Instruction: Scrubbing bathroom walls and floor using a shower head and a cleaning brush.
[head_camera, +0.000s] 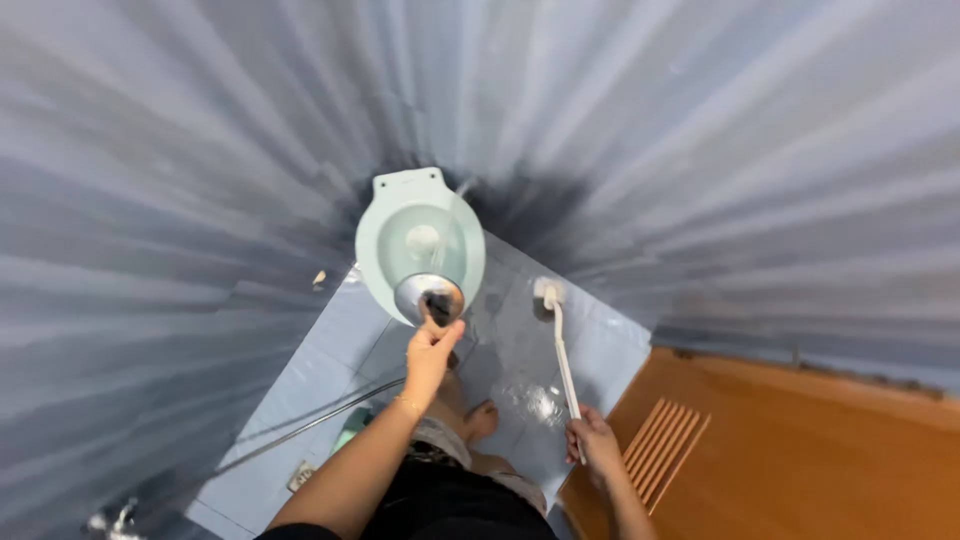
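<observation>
Right now the left hand (432, 345) is closed around the handle of a metal bowl (428, 297), holding it tilted over the near rim of the toilet (385, 225), which serves as the landmark. A thin stream of water seems to fall near the pan's far right edge, though its source is too blurred to tell. The right hand (592, 440) is clamped on the end of a white brush (561, 345), whose head rests on the floor (330, 350) just right of the toilet. Tiles near the brush look wet and shiny, so rinsing and scrubbing seem under way rather than finished. A bare foot (482, 418) stands in front of the toilet, a hose (310, 425) runs off to its near left, and a wooden door (800, 450) lies well to its right.
</observation>
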